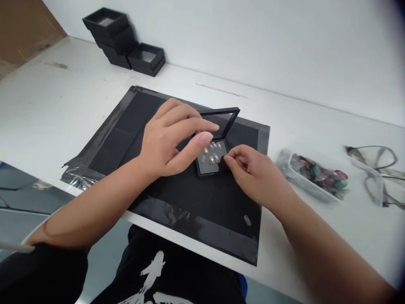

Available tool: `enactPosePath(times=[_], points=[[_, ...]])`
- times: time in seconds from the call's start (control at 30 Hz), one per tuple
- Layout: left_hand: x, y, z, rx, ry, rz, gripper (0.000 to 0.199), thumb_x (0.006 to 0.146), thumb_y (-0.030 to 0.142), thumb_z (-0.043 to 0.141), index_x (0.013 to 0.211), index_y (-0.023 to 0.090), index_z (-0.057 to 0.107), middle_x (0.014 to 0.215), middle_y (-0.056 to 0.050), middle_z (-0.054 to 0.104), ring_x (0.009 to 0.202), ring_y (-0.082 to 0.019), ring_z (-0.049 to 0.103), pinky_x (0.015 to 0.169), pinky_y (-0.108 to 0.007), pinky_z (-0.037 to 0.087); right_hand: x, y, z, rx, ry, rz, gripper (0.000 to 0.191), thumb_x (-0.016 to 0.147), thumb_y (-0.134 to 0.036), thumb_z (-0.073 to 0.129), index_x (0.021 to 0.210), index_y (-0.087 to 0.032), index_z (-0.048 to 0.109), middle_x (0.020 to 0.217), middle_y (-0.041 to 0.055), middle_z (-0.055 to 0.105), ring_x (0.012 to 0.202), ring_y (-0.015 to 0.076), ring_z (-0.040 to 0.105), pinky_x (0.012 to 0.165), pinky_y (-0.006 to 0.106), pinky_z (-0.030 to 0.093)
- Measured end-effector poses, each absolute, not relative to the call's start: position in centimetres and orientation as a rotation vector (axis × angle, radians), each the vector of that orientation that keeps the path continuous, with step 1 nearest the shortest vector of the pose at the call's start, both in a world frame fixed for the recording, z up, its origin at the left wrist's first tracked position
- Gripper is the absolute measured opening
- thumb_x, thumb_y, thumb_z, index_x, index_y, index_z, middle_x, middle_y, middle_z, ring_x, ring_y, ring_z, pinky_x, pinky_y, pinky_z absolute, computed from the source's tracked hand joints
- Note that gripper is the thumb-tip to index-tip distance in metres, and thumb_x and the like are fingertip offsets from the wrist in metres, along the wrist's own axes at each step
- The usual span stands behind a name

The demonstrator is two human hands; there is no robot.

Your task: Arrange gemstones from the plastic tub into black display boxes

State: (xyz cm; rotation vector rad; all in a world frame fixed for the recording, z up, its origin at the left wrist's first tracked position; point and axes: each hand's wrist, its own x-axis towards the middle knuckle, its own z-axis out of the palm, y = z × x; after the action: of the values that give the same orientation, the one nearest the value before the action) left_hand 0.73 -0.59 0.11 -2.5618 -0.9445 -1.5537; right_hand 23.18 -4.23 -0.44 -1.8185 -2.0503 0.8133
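A small black case lies on the black mat, its clear-windowed lid tilted up at the back. Several small pale nail-shaped pieces sit in rows on its grey base. My left hand hovers over the case's left side, fingers apart, with nothing in it, hiding part of the lid. At the right edge of the case is my right hand, its thumb and forefinger pinched together; whatever they hold is hidden. One loose nail-shaped piece rests on the mat's lower right.
A clear plastic box of colourful pieces stands right of the mat, with eyeglasses beyond it. Stacked black cases and a shorter stack stand at the back left, near the white wall. Clear plastic film covers the mat's left corner.
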Motion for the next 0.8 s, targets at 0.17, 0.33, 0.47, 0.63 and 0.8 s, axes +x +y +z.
enactPosePath(times=[0.17,0.33,0.47,0.63,0.8], points=[[0.5,-0.7,-0.5,-2.634,-0.979,-1.563,0.047,0.102,0.045,0.026,0.106,0.031,0.071,0.094,-0.002,0.07,0.088,-0.019,0.062,0.088,-0.038,0.051,23.7,-3.3,-0.7,-1.841,-2.027,1.018,0.022,0.093,-0.044,0.053,0.086,-0.023,0.055,0.053,-0.0054,0.053,0.047,0.0121,0.044,0.05,0.028,0.031],[0.5,-0.7,-0.7,-2.675,-0.988,-1.573,0.049,0.099,0.046,0.026,0.109,0.029,0.071,0.094,-0.005,0.071,0.086,-0.023,0.063,0.084,-0.042,0.052,24.5,-2.0,-0.7,-1.776,-1.936,1.29,0.028,0.084,-0.047,0.066,0.08,-0.02,0.06,0.046,-0.0086,0.041,0.043,0.0083,0.033,0.045,0.025,0.026],[0.7,-0.9,-0.6,-2.722,-0.988,-1.604,0.049,0.099,0.043,0.028,0.107,0.026,0.073,0.093,-0.005,0.072,0.085,-0.022,0.064,0.082,-0.041,0.052,24.9,-2.1,-0.7,-1.722,-1.848,1.326,0.036,0.081,-0.055,0.069,0.082,-0.019,0.066,0.048,-0.008,0.039,0.044,0.0074,0.031,0.044,0.025,0.025],[0.9,-1.2,-0.7,-2.776,-0.946,-1.714,0.061,0.102,0.049,0.016,0.108,0.024,0.072,0.09,-0.007,0.07,0.085,-0.022,0.066,0.078,-0.041,0.052,24.5,-2.2,-0.6,-1.776,-1.879,1.276,0.029,0.092,-0.046,0.056,0.081,-0.019,0.062,0.057,-0.0041,0.046,0.046,0.008,0.037,0.043,0.023,0.028],[0.8,-1.6,-0.7,-2.844,-1.031,-1.63,0.072,0.103,0.054,0.006,0.11,0.022,0.069,0.093,-0.005,0.07,0.089,-0.018,0.062,0.081,-0.039,0.053,24.4,-1.5,-0.4,-1.845,-1.957,1.251,0.024,0.095,-0.036,0.049,0.08,-0.02,0.058,0.062,-0.0035,0.048,0.046,0.0077,0.039,0.043,0.023,0.029]])
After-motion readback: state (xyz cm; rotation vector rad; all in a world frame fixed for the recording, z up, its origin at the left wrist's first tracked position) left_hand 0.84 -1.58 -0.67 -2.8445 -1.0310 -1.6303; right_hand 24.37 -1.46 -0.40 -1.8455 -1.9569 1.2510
